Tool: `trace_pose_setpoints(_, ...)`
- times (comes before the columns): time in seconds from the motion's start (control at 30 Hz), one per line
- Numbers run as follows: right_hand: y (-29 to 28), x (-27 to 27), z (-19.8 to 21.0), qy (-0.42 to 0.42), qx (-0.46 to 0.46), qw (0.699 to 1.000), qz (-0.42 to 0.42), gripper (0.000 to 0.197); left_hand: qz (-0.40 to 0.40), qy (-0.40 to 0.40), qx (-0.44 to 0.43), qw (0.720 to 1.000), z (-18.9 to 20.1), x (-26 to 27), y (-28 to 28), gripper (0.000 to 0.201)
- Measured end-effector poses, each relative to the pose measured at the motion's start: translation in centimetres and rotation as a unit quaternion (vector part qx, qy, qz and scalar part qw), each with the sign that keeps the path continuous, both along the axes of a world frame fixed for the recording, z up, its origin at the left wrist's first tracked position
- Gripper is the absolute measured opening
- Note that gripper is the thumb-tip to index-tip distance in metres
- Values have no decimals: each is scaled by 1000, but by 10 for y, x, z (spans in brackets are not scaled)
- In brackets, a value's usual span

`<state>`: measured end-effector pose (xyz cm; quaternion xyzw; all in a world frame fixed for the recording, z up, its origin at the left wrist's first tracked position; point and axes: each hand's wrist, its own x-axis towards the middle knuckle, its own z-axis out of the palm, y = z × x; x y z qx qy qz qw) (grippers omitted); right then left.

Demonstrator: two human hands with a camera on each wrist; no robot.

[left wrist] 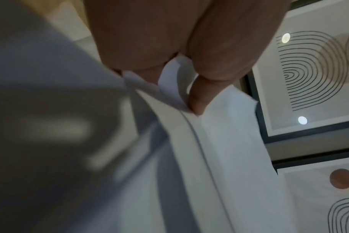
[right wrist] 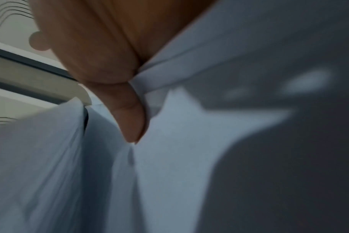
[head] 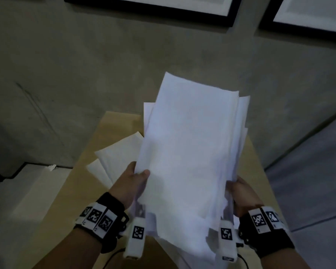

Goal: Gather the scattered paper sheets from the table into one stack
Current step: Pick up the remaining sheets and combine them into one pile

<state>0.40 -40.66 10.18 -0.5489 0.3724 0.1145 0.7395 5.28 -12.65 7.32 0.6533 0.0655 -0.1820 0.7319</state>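
While a few loose sheets (head: 114, 152) lie on the table (head: 254, 162), the paper stack (head: 188, 152) is held up above it, gripped by the left hand (head: 131, 183) and the right hand (head: 242, 197).

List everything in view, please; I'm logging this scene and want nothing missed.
paper stack: one uneven bundle, white, held up above the table between both hands.
loose paper sheets: a few, exact count unclear, white, lying overlapped on the table to the left of the stack.
table: one, light wood, under the papers.
framed pictures: two, black frames with line art, on the wall beyond the table.
wall: grey.
wrist bands: two, black with white marker tags, one on each wrist.
left hand: grips the stack's left edge.
right hand: grips the stack's right edge.
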Motion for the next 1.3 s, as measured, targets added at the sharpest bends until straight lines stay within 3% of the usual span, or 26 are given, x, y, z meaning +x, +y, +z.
trace_pose_setpoints(0.03, 0, -5, 2, 12, 4, 1000, 12, 33, 1, 9, -8, 1000, 0, -2, -3, 44)
trace_pose_setpoints(0.1, 1, -3, -3, -46, 9, 999, -5, 35, -4, 9, -16, 1000, 0, -4, -5, 48)
trace_pose_setpoints(0.13, 2, -3, -3, -67, -20, 997, -10, 40, -3, 11, -12, 1000, 0, -4, -6, 44)
trace_pose_setpoints(0.2, -6, -13, -15, -87, 66, 994, -16, 68, -2, 17, 10, 1000, 0, -4, -8, 34)
trace_pose_setpoints(0.27, -3, -14, -9, -81, 63, 994, 40, 69, -6, 12, 33, 999, -2, -4, -13, 31)
trace_pose_setpoints(0.3, -3, -15, -7, -91, 43, 993, 66, 62, -10, 6, 37, 999, -2, -5, -16, 31)
trace_pose_setpoints(0.4, -11, -11, -13, -120, -163, 977, 63, 76, -24, -10, 37, 999, -4, -7, -25, 33)
trace_pose_setpoints(0.43, -14, -10, -17, -126, -191, 972, 48, 68, -38, -16, 36, 998, -3, -8, -27, 35)
trace_pose_setpoints(0.53, -26, -9, -21, -131, -201, 971, -2, 19, -104, -28, 46, 993, -6, -6, -26, 40)
trace_pose_setpoints(0.63, -49, -7, -21, -133, -195, 970, -51, 10, -40, 26, 112, 993, -24, 8, -12, 40)
trace_pose_setpoints(0.7, -66, -4, -24, -121, -192, 971, -76, 8, 11, 56, 253, 966, -48, 23, 7, 57)
trace_pose_setpoints(0.77, -76, -2, -26, -106, -179, 973, -102, 9, 54, 91, 389, 915, -71, 36, 26, 76)
trace_pose_setpoints(0.9, -84, 2, -35, -101, -163, 975, -109, 59, 97, 158, 514, 837, -98, 45, 40, 101)
trace_pose_setpoints(0.93, -84, 3, -37, -104, -162, 975, -110, 54, 101, 158, 538, 822, -105, 46, 41, 106)
trace_pose_setpoints(1.0, -85, 4, -40, -106, -171, 974, -105, 23, 114, 143, 577, 796, -116, 48, 43, 115)
trace_pose_setpoints(1.03, -86, 5, -42, -104, -175, 974, -104, 14, 121, 141, 576, 796, -118, 49, 46, 119)
trace_pose_setpoints(1.1, -89, 5, -45, -107, -170, 974, -109, 13, 141, 146, 531, 823, -118, 53, 53, 117)
trace_pose_setpoints(1.17, -89, 4, -47, -101, -173, 974, -108, 15, 183, 152, 458, 857, -114, 55, 65, 92)
trace_pose_setpoints(1.3, -90, 1, -48, -94, -187, 972, -107, 11, 182, 154, 395, 887, -98, 46, 86, 43)
